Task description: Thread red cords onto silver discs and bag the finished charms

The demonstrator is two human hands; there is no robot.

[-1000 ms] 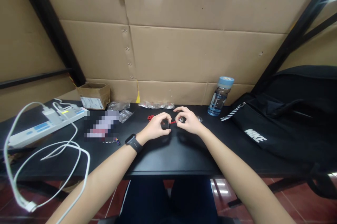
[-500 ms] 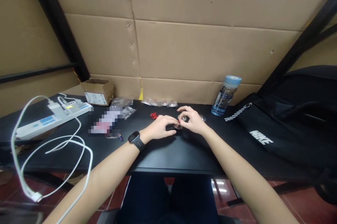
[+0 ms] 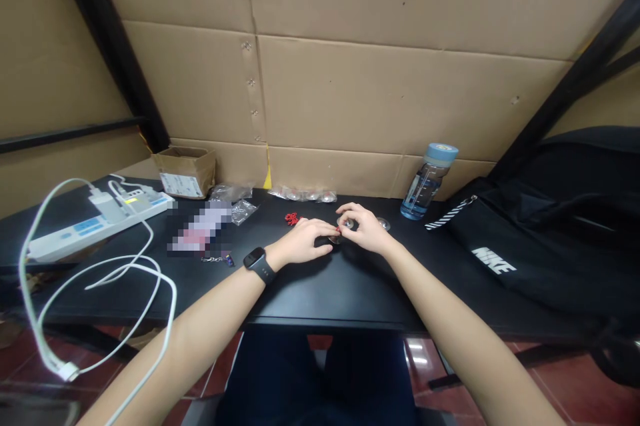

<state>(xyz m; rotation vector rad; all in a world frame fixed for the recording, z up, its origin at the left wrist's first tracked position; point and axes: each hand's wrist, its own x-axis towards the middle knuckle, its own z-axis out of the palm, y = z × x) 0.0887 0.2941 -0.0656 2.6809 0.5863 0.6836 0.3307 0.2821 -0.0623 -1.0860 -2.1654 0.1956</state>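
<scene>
My left hand (image 3: 307,241), with a dark watch (image 3: 259,265) on its wrist, has its fingers stretched out and its thumb apart. Its fingertips rest at a small round shiny disc (image 3: 335,240) on the table, mostly covered by the fingers. My right hand (image 3: 367,229) pinches a bit of red cord (image 3: 338,230) at the disc between thumb and forefinger, the other fingers raised. Another shiny disc (image 3: 349,222) shows behind the right fingers, and a third round shiny piece (image 3: 383,224) lies right of that hand. A bundle of red cord (image 3: 291,219) lies behind my left hand.
On the black table (image 3: 320,299) stand a cardboard box (image 3: 185,173), a power strip (image 3: 95,229) with white cables, and a water bottle (image 3: 425,183). Plastic-wrapped round pieces (image 3: 303,195) lie along the cardboard wall. A black bag (image 3: 525,239) fills the right side.
Both hands keep almost the same pose at the disc, having shifted only very slightly left. The disc is a little more covered now.
</scene>
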